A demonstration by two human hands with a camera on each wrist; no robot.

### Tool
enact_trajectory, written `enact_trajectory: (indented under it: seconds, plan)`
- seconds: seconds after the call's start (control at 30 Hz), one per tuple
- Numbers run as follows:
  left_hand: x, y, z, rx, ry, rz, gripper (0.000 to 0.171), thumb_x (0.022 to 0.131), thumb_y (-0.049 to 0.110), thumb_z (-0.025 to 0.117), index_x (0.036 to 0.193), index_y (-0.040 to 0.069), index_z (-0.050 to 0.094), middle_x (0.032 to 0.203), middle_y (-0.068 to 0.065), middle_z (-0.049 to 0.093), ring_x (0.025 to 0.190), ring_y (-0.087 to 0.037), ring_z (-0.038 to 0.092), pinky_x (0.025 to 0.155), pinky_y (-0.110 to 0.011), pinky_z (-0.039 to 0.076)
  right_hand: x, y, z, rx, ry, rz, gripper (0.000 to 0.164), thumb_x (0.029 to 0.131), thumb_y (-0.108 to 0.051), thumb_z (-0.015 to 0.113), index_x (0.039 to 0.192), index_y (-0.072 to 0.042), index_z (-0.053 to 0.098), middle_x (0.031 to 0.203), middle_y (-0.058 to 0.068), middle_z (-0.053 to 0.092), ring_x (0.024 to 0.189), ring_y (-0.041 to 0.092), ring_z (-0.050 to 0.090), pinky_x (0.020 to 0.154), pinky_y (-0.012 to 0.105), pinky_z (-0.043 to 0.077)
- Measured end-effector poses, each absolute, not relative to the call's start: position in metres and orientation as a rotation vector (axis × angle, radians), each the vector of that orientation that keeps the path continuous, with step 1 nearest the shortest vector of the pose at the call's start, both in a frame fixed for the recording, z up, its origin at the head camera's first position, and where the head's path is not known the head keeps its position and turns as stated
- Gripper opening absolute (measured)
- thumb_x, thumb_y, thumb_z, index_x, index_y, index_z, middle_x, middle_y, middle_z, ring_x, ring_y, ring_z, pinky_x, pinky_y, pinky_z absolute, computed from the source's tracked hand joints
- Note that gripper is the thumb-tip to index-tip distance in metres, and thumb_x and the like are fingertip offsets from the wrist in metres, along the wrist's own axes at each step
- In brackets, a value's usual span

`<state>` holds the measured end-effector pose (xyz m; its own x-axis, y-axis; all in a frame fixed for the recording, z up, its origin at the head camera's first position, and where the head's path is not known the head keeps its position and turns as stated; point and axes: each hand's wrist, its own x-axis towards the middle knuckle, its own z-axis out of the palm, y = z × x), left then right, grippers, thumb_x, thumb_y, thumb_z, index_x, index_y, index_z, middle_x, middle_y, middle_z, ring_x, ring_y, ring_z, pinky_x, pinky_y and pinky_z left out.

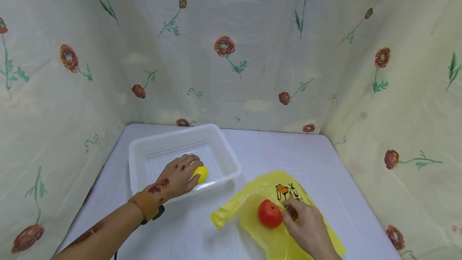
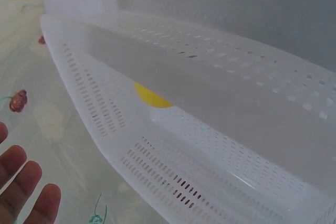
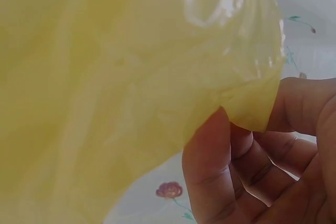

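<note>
My left hand (image 1: 181, 173) reaches over the front rim of a white plastic basket (image 1: 226, 143). Its fingers hang relaxed and apart above a yellow rounded fruit (image 1: 203, 173), partly hidden behind them. In the left wrist view the fingertips (image 2: 44, 203) are spread, and the yellow fruit (image 2: 153, 97) shows inside the basket, away from them. My right hand (image 1: 306, 226) pinches the edge of a yellow plastic bag (image 1: 260, 185) between thumb and fingers; the right wrist view shows the bag (image 3: 121, 77) stretching from that pinch. A red round fruit (image 1: 270, 214) with a dark dimple lies at the bag, just left of the right hand.
The basket has slotted walls and stands at the back left of a white table (image 1: 281, 149). Flower-printed curtains (image 1: 252, 79) close off the back and both sides. A brown band (image 1: 144, 204) circles the left wrist.
</note>
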<state>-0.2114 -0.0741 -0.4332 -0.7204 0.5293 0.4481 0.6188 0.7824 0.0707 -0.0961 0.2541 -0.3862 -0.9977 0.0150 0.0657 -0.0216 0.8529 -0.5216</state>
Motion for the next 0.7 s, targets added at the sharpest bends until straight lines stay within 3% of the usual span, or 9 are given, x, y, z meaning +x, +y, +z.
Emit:
enact_trajectory:
  seconds: [0.7]
  plan:
    - [-0.233,-0.068,-0.432,-0.867,-2.765,-0.277,0.026,0.088,0.025,0.066,0.111,0.013,0.064,0.11,-0.003,0.061,0.099,-0.018,0.057,0.086,-0.03,0.051,-0.095,0.257,-0.389,-0.004,-2.957,0.862,0.016,0.08,-0.004,0.066,0.093,-0.011,0.07,0.069,-0.008,0.058,0.062,0.007,0.049,0.057,0.021,0.043]
